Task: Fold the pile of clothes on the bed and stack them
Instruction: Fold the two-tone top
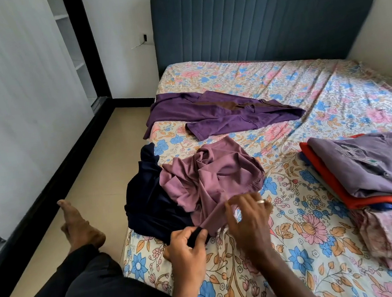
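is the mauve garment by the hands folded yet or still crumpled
Still crumpled: the mauve garment lies bunched in loose wrinkles on the bed sheet, with the left hand and right hand each pinching an edge.

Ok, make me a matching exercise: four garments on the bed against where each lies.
Garments:
1. mauve garment
2. navy garment
3. dark purple shirt
4. grey-purple top

Places:
A. on top of the folded stack, over the red piece
B. spread out nearest the headboard
C. under the mauve one, at the bed's edge
D. crumpled, pinched by both hands

Pairs: 1-D, 2-C, 3-B, 4-A
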{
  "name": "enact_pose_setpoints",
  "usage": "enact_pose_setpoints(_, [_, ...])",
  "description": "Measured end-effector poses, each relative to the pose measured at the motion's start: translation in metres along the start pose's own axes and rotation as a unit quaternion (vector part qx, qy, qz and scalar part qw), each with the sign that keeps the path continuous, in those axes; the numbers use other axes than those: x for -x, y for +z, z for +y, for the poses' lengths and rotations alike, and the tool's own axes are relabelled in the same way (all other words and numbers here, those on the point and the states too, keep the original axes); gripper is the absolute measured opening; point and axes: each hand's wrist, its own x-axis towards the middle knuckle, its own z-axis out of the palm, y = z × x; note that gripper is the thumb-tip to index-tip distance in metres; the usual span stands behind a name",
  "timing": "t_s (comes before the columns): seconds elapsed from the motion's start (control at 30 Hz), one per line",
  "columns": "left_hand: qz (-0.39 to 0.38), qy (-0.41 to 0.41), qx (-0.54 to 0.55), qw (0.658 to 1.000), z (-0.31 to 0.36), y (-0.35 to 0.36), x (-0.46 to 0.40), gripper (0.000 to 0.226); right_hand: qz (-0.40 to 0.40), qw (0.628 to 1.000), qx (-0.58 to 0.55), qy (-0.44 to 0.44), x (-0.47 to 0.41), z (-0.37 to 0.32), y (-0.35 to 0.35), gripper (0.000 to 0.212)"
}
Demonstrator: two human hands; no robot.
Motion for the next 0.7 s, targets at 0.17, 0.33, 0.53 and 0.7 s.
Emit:
enact_pose_setpoints(0.17, [-0.012,-0.017,-0.008,1.000,-0.002,0.002,0.000,0.017,0.026,0.999,0.011,0.025,-0.036,0.028,-0.012,0.022])
enact_pose_setpoints(0.33, [-0.003,-0.020,-0.029,0.999,-0.001,0.000,0.001,0.026,0.045,0.997,0.062,-0.019,-0.039,0.028,-0.012,0.023])
enact_pose_setpoints(0.53, [-0.012,-0.012,-0.023,1.000,0.004,-0.002,0.004,0.024,0.073,0.993,0.080,-0.034,-0.033,0.029,-0.018,0.023])
enact_pose_setpoints(0.7, [-0.021,0.007,-0.019,1.000,0.008,-0.006,0.004,0.027,0.071,0.996,0.039,-0.022,-0.020,0.026,-0.019,0.019])
